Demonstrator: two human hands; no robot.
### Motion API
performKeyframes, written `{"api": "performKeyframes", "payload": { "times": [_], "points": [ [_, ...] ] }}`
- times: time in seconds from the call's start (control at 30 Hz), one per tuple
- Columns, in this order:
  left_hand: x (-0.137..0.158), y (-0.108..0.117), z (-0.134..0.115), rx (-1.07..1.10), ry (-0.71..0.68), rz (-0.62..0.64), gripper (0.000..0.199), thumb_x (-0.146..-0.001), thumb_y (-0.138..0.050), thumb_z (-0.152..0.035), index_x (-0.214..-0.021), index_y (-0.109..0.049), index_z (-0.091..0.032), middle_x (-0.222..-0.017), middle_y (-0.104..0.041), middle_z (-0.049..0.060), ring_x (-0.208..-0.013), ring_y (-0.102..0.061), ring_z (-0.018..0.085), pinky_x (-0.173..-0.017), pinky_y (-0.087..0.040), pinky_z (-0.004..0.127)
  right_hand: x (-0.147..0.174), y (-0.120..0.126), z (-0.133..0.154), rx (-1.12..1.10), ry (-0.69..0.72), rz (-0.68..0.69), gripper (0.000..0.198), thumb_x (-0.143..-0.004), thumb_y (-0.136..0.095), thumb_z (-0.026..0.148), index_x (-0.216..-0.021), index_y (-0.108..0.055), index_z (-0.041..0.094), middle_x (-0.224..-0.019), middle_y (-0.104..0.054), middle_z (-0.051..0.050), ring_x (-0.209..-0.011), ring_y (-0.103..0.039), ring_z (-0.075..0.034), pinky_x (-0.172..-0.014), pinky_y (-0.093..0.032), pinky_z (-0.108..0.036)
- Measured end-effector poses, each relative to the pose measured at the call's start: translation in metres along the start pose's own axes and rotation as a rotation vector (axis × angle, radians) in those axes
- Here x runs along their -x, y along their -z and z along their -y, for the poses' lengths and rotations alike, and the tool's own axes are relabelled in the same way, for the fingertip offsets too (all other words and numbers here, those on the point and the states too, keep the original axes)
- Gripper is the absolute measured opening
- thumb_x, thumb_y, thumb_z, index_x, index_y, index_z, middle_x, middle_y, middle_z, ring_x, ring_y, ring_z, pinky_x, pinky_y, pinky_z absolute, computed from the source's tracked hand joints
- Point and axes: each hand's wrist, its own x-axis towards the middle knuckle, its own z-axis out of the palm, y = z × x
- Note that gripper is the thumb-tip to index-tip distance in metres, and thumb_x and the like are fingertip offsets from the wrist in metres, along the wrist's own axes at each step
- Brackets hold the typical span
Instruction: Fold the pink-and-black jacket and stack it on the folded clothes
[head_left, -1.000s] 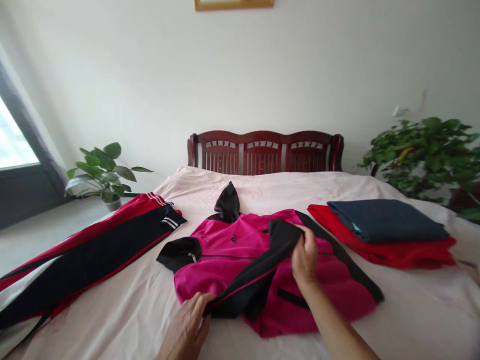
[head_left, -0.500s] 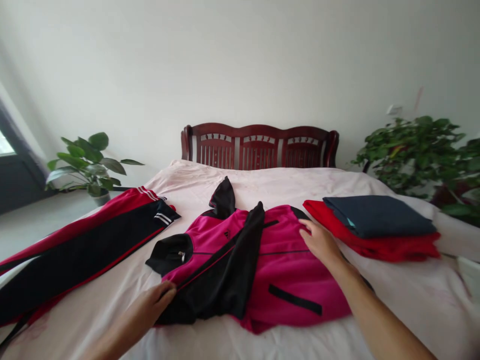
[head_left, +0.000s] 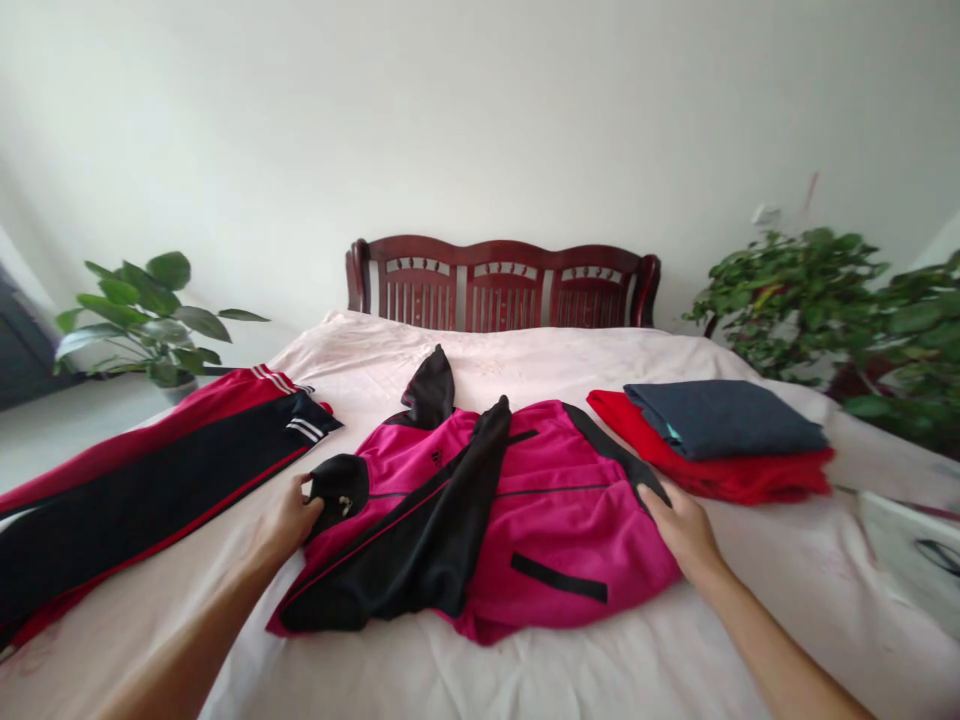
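Note:
A magenta and black zip jacket (head_left: 559, 530) lies spread on the bed, its collar to the left and its hem to the right. One black sleeve is folded across the front; the end of the other points toward the headboard. My left hand (head_left: 294, 515) pinches the black collar near the zipper pull. At the opposite end, my right hand (head_left: 681, 525) grips the black hem, with the thumb on top and the other fingers partly hidden.
Navy and red track pants (head_left: 157, 490) lie at the left. To the right is a folded dark blue garment (head_left: 724, 420) on red folded cloth (head_left: 720, 480). A wooden headboard (head_left: 502, 285) stands behind the pale bedsheet (head_left: 570, 670). Potted plants (head_left: 150, 310) flank the bed.
My left hand has moved up from the jacket's shoulder edge to the collar. My right hand has come down from the far side to the hem and closed on it. The view has shifted slightly.

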Motion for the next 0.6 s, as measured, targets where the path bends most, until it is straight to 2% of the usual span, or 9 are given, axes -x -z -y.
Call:
{"api": "performKeyframes", "payload": {
  "times": [0.1,0.13,0.2,0.27,0.37,0.43,0.5,0.57,0.6],
  "points": [
    [0.006,0.013,0.02,-0.08,0.031,0.001,0.05,-0.083,-0.048,-0.03,-0.131,-0.053,-0.016,-0.076,-0.068,0.004,-0.074,-0.069,0.026,-0.065,-0.05,0.033,-0.016,0.014,-0.007,0.002,0.011,-0.08,0.045,-0.073,-0.052,0.061,-0.084,-0.071,0.021,-0.085,-0.076,-0.011,-0.09,-0.069,-0.032,-0.081,-0.052,-0.04],
    [0.009,0.017,0.026,-0.124,0.028,0.004,0.049,-0.084,-0.046,-0.03,-0.131,-0.053,-0.016,-0.078,-0.069,0.005,-0.078,-0.07,0.027,-0.067,-0.05,0.034,-0.019,0.017,-0.013,0.018,0.0,-0.048,0.041,-0.072,-0.054,0.059,-0.08,-0.07,0.022,-0.083,-0.076,-0.011,-0.089,-0.069,-0.032,-0.081,-0.052,-0.04],
    [0.017,0.024,0.035,-0.216,0.008,0.019,0.048,-0.087,-0.041,-0.031,-0.132,-0.052,-0.015,-0.087,-0.07,0.009,-0.088,-0.07,0.03,-0.071,-0.05,0.035,-0.02,0.018,-0.026,0.091,-0.026,0.099,0.035,-0.069,-0.056,0.057,-0.071,-0.068,0.024,-0.078,-0.075,-0.009,-0.086,-0.069,-0.033,-0.081,-0.051,-0.042],
    [0.026,0.03,0.034,-0.304,0.011,0.029,0.051,-0.091,-0.037,-0.036,-0.135,-0.05,-0.015,-0.104,-0.068,0.014,-0.095,-0.068,0.033,-0.074,-0.05,0.038,-0.015,0.013,-0.037,0.167,-0.07,0.211,0.034,-0.069,-0.056,0.057,-0.069,-0.066,0.024,-0.079,-0.075,-0.01,-0.088,-0.069,-0.035,-0.085,-0.051,-0.045],
    [0.046,0.044,0.019,-0.455,-0.041,-0.055,0.061,-0.094,-0.033,-0.05,-0.14,-0.048,-0.013,-0.123,-0.06,0.022,-0.104,-0.064,0.038,-0.079,-0.05,0.044,-0.004,0.008,-0.048,0.047,-0.149,0.153,0.037,-0.073,-0.052,0.055,-0.08,-0.069,0.023,-0.099,-0.076,-0.014,-0.106,-0.066,-0.037,-0.097,-0.047,-0.047],
    [0.068,0.053,0.006,-0.479,-0.153,-0.117,0.059,-0.095,-0.033,-0.054,-0.133,-0.056,-0.016,-0.125,-0.059,0.019,-0.111,-0.061,0.037,-0.088,-0.048,0.045,0.003,0.01,-0.054,-0.148,-0.191,0.078,0.038,-0.076,-0.052,0.053,-0.092,-0.07,0.023,-0.117,-0.072,-0.016,-0.119,-0.061,-0.034,-0.106,-0.043,-0.043],
    [0.096,0.057,-0.008,-0.396,-0.248,-0.022,0.049,-0.096,-0.034,-0.054,-0.116,-0.067,-0.024,-0.118,-0.065,0.012,-0.109,-0.062,0.031,-0.092,-0.047,0.04,0.009,0.012,-0.059,-0.265,-0.213,0.046,0.042,-0.078,-0.053,0.053,-0.103,-0.069,0.022,-0.129,-0.066,-0.016,-0.127,-0.056,-0.032,-0.11,-0.04,-0.041],
    [0.125,0.053,-0.021,-0.296,-0.314,0.177,0.044,-0.096,-0.037,-0.055,-0.102,-0.071,-0.029,-0.108,-0.07,0.007,-0.103,-0.065,0.027,-0.089,-0.047,0.038,0.014,0.011,-0.06,-0.263,-0.187,0.073,0.047,-0.077,-0.056,0.053,-0.111,-0.066,0.022,-0.133,-0.063,-0.016,-0.129,-0.054,-0.032,-0.112,-0.038,-0.04],
    [0.136,0.048,-0.027,-0.268,-0.342,0.245,0.041,-0.094,-0.041,-0.056,-0.101,-0.071,-0.029,-0.106,-0.071,0.006,-0.102,-0.065,0.028,-0.089,-0.047,0.038,0.015,0.009,-0.058,-0.236,-0.155,0.098,0.05,-0.076,-0.057,0.052,-0.114,-0.065,0.021,-0.133,-0.063,-0.017,-0.128,-0.055,-0.032,-0.112,-0.038,-0.041]
  ]
}}
